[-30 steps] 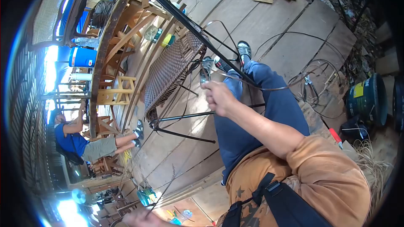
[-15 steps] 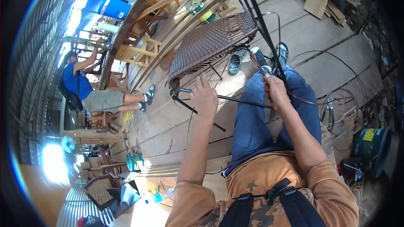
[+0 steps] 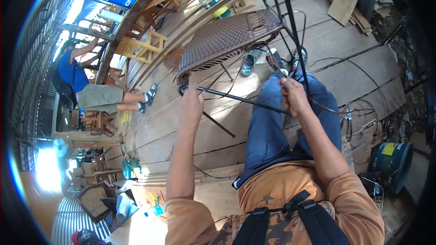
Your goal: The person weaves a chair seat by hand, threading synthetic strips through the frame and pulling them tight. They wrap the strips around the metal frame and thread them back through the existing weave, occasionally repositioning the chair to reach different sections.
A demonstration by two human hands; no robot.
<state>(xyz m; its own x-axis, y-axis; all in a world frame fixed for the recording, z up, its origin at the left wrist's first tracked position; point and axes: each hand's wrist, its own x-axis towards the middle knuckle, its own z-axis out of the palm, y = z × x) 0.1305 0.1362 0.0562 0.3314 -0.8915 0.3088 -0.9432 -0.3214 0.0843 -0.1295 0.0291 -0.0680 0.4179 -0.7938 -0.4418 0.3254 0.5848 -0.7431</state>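
A dark metal chair frame (image 3: 245,102) with a woven brown seat (image 3: 227,34) stands tilted in front of my legs. My left hand (image 3: 193,102) is closed beside the near left corner of the frame, by the end of a black bar. What its fingers grip is hidden. Over my knee, my right hand (image 3: 295,96) pinches a brown weaving strip (image 3: 328,108). The strip runs up toward the seat's edge and trails off to the right. At the seat's right end, part of the weave shows open gaps.
Pliers (image 3: 349,114) lie among loose strips on the plank floor at right, near a dark green spool (image 3: 391,165). Wood boards (image 3: 344,2) are piled at top right. A person in a blue shirt (image 3: 72,72) stands at left beside wooden furniture (image 3: 143,47).
My left hand has moved left and its spread fingers have closed by the frame corner. My right hand keeps its pinch on the strip. The view has shifted slightly.
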